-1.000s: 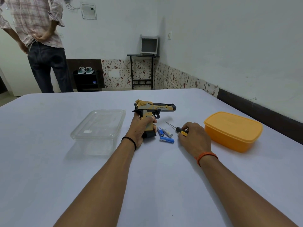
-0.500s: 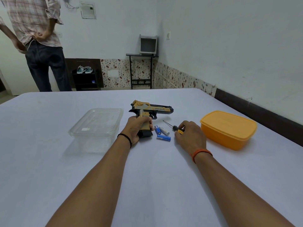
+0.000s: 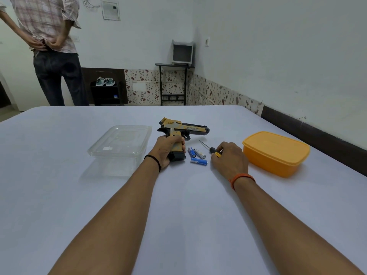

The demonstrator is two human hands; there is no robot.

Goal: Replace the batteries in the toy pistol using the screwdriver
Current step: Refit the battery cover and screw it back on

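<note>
Left hand: closed round the grip of the pistol, which lies on its side mid-surface, barrel toward the right edge.
Right hand: fingers curled over the screwdriver handle; whether it is gripped or only touched, cannot tell. Shaft lies on the surface, tip toward the far edge.
Batteries: three, loose on the surface between the hands, just beside the pistol butt.
Clear tub: left of the pistol, near it.
Orange box: lidded, toward the right edge, near the right hand.
Surface: white-covered; bystander stands past the far left corner.
Step, as judged: picking up the screwdriver to open the battery cover; cover and screw not visible from here.
Doing it well: pinch the handle firmly, turn the pistol so the screw faces up, seat the tip square before turning, keep the batteries from rolling off.
</note>
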